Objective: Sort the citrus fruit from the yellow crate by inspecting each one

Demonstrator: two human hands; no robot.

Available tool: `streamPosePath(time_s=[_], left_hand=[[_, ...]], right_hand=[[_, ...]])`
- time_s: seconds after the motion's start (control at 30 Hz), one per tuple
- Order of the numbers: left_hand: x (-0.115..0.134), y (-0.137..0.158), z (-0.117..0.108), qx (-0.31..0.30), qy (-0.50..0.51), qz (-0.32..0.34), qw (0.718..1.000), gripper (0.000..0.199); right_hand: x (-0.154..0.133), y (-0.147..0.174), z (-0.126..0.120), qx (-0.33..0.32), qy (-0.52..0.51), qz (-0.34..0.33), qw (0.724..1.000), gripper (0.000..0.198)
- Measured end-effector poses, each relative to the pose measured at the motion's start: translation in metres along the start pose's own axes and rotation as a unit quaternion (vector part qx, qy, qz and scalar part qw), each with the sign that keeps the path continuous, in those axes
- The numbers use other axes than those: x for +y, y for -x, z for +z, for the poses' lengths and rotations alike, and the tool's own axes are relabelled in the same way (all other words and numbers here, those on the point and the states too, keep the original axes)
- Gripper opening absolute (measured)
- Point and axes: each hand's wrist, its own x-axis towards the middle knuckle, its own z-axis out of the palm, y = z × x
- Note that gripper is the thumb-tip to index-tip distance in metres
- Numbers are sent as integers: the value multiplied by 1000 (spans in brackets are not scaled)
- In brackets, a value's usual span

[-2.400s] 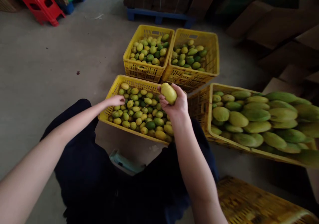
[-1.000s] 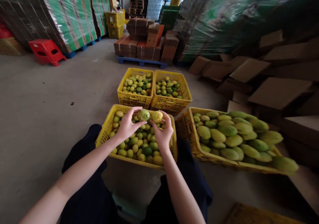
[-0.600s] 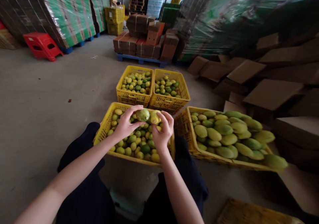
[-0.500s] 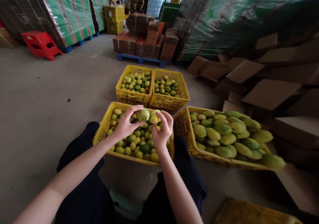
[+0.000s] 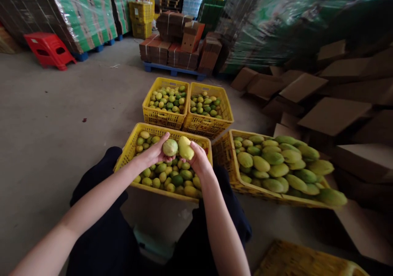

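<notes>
Over a yellow crate (image 5: 124, 158) of small green and yellow fruit, my two hands hold one lemon each. My left hand (image 5: 156, 152) is closed around a round, pale green lemon (image 5: 170, 147), thumb on top and fingers beneath. My right hand (image 5: 199, 158) grips a longer yellow lemon (image 5: 185, 148) from its right side, tilted upright. The two lemons are side by side with a narrow gap between them. Beneath, loose lemons (image 5: 167, 173) fill the crate, ranging from dark green to yellow.
Two more yellow crates (image 5: 166, 120) of lemons stand just beyond. At the right, a crate (image 5: 233, 161) is heaped with large, long green fruit (image 5: 274, 158). Cardboard boxes (image 5: 334, 114) pile up farther right. A red stool (image 5: 49, 51) and a blue pallet (image 5: 173, 70) with flattened cartons lie ahead.
Both hands have turned the lemons: the yellow one now stands on its side lengthwise, and the left one shows another face. The hands have moved slightly down and left.
</notes>
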Motion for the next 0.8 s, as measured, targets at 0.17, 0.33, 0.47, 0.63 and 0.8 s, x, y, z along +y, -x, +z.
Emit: streamPosePath(time_s=[0.17,0.33,0.47,0.63,0.8], left_hand=[[-2,-6,-3,22,-10,15,1000,58],[-8,-5,-3,101,-107,249,957,58],[-7,-2,0,113,-189,405,887,56],[-4,0,-1,92,-196,463,860,46],[3,1,-1,91,-98,405,905,48]], right_hand=[[8,-6,3,23,-29,32,999,42],[4,-1,3,80,50,-149,984,38],[8,1,-2,117,242,-338,902,47],[16,-1,-3,152,267,-416,856,46],[12,0,4,93,118,-345,927,42]])
